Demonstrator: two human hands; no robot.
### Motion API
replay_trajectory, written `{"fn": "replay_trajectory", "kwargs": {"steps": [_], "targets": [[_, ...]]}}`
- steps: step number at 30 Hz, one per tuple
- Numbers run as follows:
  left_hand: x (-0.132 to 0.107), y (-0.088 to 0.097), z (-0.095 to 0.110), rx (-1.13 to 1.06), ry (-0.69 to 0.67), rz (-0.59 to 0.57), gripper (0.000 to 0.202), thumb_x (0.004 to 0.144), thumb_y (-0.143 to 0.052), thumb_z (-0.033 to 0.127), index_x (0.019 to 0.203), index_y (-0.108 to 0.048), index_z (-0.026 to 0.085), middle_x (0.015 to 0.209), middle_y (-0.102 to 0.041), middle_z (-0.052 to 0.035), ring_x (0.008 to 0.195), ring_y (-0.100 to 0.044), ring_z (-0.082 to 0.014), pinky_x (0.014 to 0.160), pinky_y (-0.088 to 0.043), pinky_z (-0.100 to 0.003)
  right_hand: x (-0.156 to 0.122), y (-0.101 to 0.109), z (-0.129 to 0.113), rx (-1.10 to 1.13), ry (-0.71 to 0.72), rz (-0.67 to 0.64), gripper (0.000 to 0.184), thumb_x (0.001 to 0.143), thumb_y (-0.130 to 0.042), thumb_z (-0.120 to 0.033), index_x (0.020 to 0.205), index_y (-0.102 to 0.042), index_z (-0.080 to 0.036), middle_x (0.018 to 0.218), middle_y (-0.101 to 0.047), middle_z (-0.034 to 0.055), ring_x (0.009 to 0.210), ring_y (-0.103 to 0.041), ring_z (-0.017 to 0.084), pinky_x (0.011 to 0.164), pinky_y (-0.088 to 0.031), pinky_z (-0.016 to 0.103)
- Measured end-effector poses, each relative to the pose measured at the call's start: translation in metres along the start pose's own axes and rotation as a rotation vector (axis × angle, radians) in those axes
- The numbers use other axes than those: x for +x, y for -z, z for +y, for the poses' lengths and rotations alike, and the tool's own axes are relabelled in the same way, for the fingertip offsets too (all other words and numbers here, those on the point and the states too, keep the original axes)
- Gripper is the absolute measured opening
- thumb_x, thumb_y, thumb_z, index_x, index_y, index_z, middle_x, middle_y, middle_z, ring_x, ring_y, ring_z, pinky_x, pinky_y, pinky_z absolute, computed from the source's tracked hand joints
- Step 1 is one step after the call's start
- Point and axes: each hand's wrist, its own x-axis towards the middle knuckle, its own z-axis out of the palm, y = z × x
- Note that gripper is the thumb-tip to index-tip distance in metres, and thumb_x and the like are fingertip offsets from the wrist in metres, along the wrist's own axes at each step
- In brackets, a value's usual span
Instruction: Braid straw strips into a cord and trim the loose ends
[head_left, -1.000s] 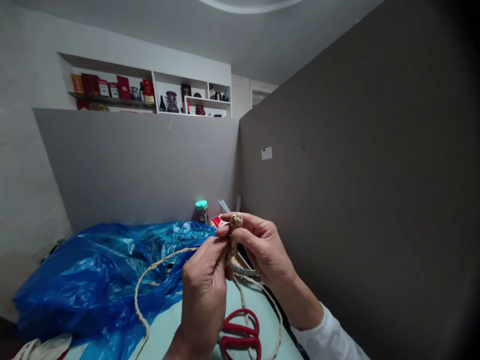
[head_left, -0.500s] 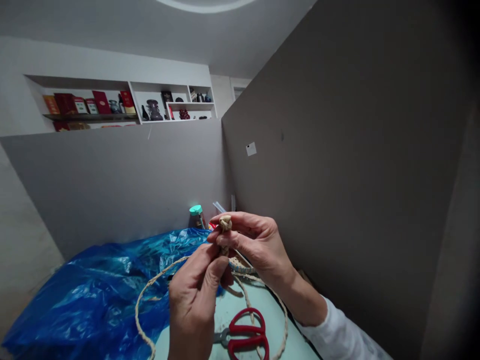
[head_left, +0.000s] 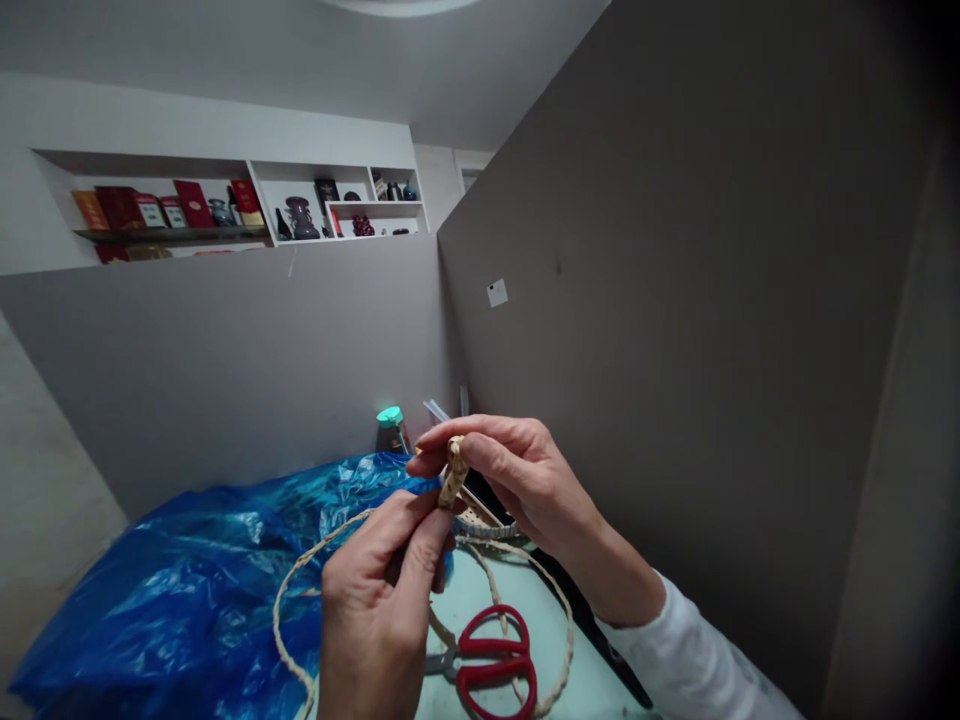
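My right hand [head_left: 517, 480] is raised over the table, its fingers closed round the top of a small tan woven straw piece [head_left: 452, 472]. From below, my left hand [head_left: 379, 600] pinches the lower end of the same piece between thumb and fingers. A long braided straw cord [head_left: 296, 580] trails from the piece and loops down over the blue bag and the table. Part of the piece is hidden inside my fingers.
Red-handled scissors [head_left: 491, 665] lie on the pale green table [head_left: 480, 600] just under my hands. A crumpled blue plastic bag [head_left: 172, 590] covers the left side. A jar with a teal lid [head_left: 391, 428] stands at the back corner. Grey partitions [head_left: 675, 330] close in behind and right.
The view has swung slightly left and down. My right fingers have slid over the top of the woven piece, and my left hand has dropped a little lower.
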Motion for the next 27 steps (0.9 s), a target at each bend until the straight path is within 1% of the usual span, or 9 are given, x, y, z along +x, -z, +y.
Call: {"fn": "replay_trajectory", "kwargs": {"steps": [4, 6, 10, 12, 15, 17, 20, 24, 27], "targets": [[-0.001, 0.0, -0.001, 0.003, -0.034, -0.024, 0.012, 0.077, -0.068, 0.029, 0.078, -0.078, 0.021, 0.071, -0.064, -0.0016, 0.061, -0.053, -0.0139, 0.058, -0.044, -0.022, -0.001, -0.003, 0.004, 0.021, -0.017, 0.083, 0.016, 0.088, -0.066, -0.032, 0.092, -0.074, -0.019, 0.081, -0.076, 0.0029, 0.075, -0.073, 0.015, 0.075, -0.059, 0.028], [0.0, 0.002, -0.004, -0.028, -0.021, -0.041, 0.013, 0.078, -0.069, 0.03, 0.078, -0.078, 0.02, 0.073, -0.064, -0.002, 0.063, -0.055, -0.0138, 0.059, -0.044, -0.021, 0.0, -0.002, 0.005, 0.039, -0.037, 0.086, 0.016, 0.088, -0.066, -0.032, 0.091, -0.074, -0.019, 0.079, -0.076, 0.0024, 0.073, -0.072, 0.014, 0.073, -0.059, 0.026], [0.005, 0.007, -0.009, -0.162, 0.097, -0.14, 0.022, 0.078, -0.07, 0.038, 0.08, -0.076, 0.016, 0.066, -0.059, -0.0015, 0.051, -0.044, -0.009, 0.045, -0.035, -0.02, 0.0, 0.001, 0.003, 0.08, -0.055, -0.044, 0.027, 0.094, -0.056, -0.039, 0.105, -0.072, -0.02, 0.097, -0.076, 0.0056, 0.09, -0.072, 0.016, 0.084, -0.056, 0.029], [0.006, 0.009, -0.009, -0.247, 0.162, -0.151, 0.024, 0.077, -0.072, 0.039, 0.08, -0.075, 0.015, 0.064, -0.057, -0.0009, 0.05, -0.04, -0.0076, 0.044, -0.031, -0.019, 0.001, 0.001, 0.001, 0.021, -0.076, -0.118, 0.029, 0.094, -0.055, -0.038, 0.112, -0.07, -0.019, 0.11, -0.073, 0.0079, 0.102, -0.069, 0.018, 0.091, -0.053, 0.031], [0.008, 0.011, -0.006, -0.367, 0.241, -0.136, 0.02, 0.077, -0.073, 0.035, 0.085, -0.075, 0.016, 0.062, -0.054, 0.001, 0.05, -0.039, -0.0057, 0.045, -0.031, -0.017, 0.002, -0.001, 0.0, -0.085, -0.125, -0.17, 0.026, 0.092, -0.058, -0.028, 0.111, -0.072, -0.018, 0.108, -0.073, 0.0067, 0.094, -0.069, 0.016, 0.084, -0.055, 0.028], [0.01, 0.011, -0.005, -0.428, 0.279, -0.133, 0.02, 0.077, -0.074, 0.033, 0.088, -0.075, 0.016, 0.062, -0.055, 0.0016, 0.05, -0.04, -0.0046, 0.046, -0.032, -0.016, 0.003, -0.004, 0.002, -0.101, -0.135, -0.14, 0.023, 0.09, -0.059, -0.026, 0.106, -0.074, -0.019, 0.095, -0.075, 0.0041, 0.081, -0.069, 0.013, 0.077, -0.056, 0.025], [0.013, 0.01, -0.005, -0.447, 0.32, -0.124, 0.024, 0.076, -0.075, 0.034, 0.092, -0.074, 0.016, 0.066, -0.058, 0.0009, 0.052, -0.044, -0.0044, 0.047, -0.036, -0.014, 0.005, -0.007, 0.004, -0.156, -0.09, -0.035, 0.018, 0.089, -0.062, -0.024, 0.098, -0.077, -0.019, 0.085, -0.075, 0.0018, 0.079, -0.068, 0.013, 0.08, -0.054, 0.026], [0.017, 0.008, -0.006, -0.365, 0.258, -0.065, 0.033, 0.073, -0.078, 0.037, 0.099, -0.07, 0.018, 0.068, -0.063, 0.0014, 0.05, -0.047, -0.0046, 0.045, -0.038, -0.013, 0.006, -0.003, 0.007, -0.393, 0.033, 0.055, 0.019, 0.092, -0.058, -0.025, 0.098, -0.076, -0.019, 0.092, -0.074, 0.0027, 0.091, -0.068, 0.016, 0.086, -0.051, 0.028], [0.02, 0.012, -0.007, -0.245, 0.163, 0.032, 0.033, 0.071, -0.078, 0.037, 0.098, -0.069, 0.02, 0.067, -0.065, 0.0025, 0.05, -0.049, -0.0043, 0.044, -0.036, -0.01, 0.006, 0.003, 0.008, -0.614, 0.105, 0.06, 0.023, 0.096, -0.052, -0.027, 0.104, -0.072, -0.018, 0.096, -0.073, 0.0045, 0.09, -0.067, 0.016, 0.081, -0.05, 0.027]]}}
